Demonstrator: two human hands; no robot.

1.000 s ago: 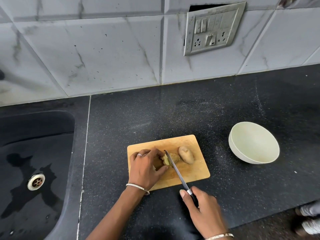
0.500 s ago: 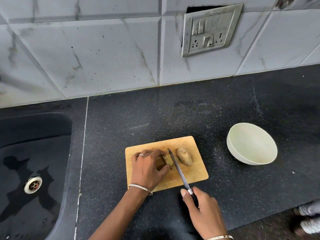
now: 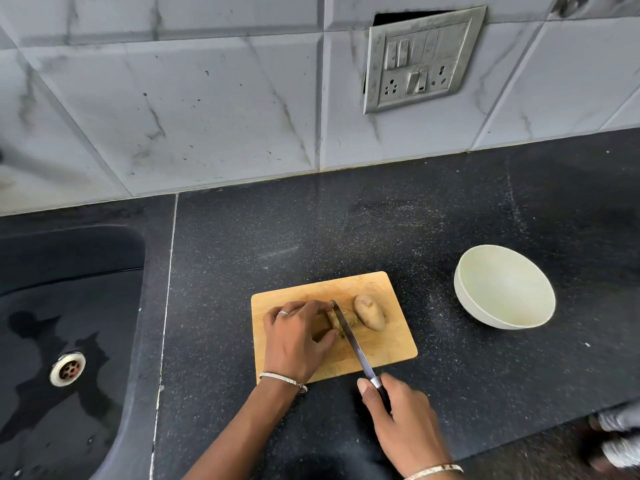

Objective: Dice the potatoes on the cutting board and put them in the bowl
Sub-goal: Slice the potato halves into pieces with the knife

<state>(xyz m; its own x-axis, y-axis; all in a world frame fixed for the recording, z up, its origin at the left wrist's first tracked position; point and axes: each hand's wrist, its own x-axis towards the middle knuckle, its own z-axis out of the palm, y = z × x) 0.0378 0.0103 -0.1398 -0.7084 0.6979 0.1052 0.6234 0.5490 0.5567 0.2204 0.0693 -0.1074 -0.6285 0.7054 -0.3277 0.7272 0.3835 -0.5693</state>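
Dicing is barely begun: one potato (image 3: 352, 318) is held in the curled left hand (image 3: 298, 341), the knife (image 3: 356, 351) is gripped by the right hand (image 3: 403, 422), a second potato (image 3: 370, 312) is left whole, and the bowl (image 3: 502, 289) is unfilled.

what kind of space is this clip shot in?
Most likely a home kitchen: a dark stone counter with a built-in sink, a tiled wall, and potatoes on a cutting board.

Home kitchen: sink (image 3: 69, 306), tiled wall (image 3: 173, 98), countertop (image 3: 346, 230).
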